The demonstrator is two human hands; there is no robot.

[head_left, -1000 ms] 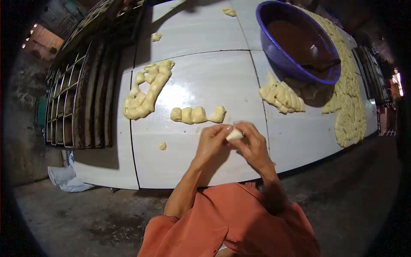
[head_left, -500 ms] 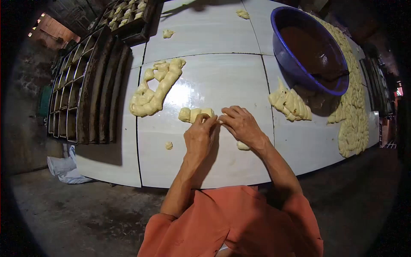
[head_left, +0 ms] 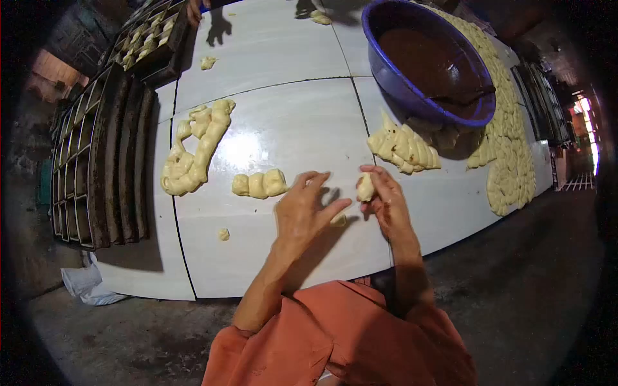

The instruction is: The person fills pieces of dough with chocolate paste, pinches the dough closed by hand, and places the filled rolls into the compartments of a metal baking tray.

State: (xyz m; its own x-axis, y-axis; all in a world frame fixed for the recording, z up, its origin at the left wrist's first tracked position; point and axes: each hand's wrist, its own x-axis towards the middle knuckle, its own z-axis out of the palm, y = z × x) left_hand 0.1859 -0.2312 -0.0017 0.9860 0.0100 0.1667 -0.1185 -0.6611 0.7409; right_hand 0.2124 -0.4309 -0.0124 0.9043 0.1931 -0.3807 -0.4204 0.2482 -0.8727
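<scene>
Left hand (head_left: 301,211) and right hand (head_left: 390,209) have parted since the earlier frame | right: curled fingers grasp dough piece (head_left: 365,188) over table (head_left: 290,122), right of dough row (head_left: 259,184) | left: nothing held, thumb and fingers spread | second piece (head_left: 338,220) partly hidden by left thumb | far-left, another person's hand (head_left: 194,12) cut off

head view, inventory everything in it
held dough: 1, yellow, centre right
loose dough: 1, yellow, centre
dough row: 1, yellow, centre
dough loop: 1, yellow, left
dough scraps: several, yellow, left, top
dough slab: 1, yellow, centre right
dough sheet: 1, yellow, right
basin: 1, blue, brown inside, far right
divided trays: several, dark, left
other trays: several, dark, right
filled tray: 1, dark, far left
table: 1, white, centre
bag: 1, white, lower left
another person's hand: 1, top
shirt: 1, orange, bottom
left hand: 1, bare, centre
right hand: 1, bare, centre right
</scene>
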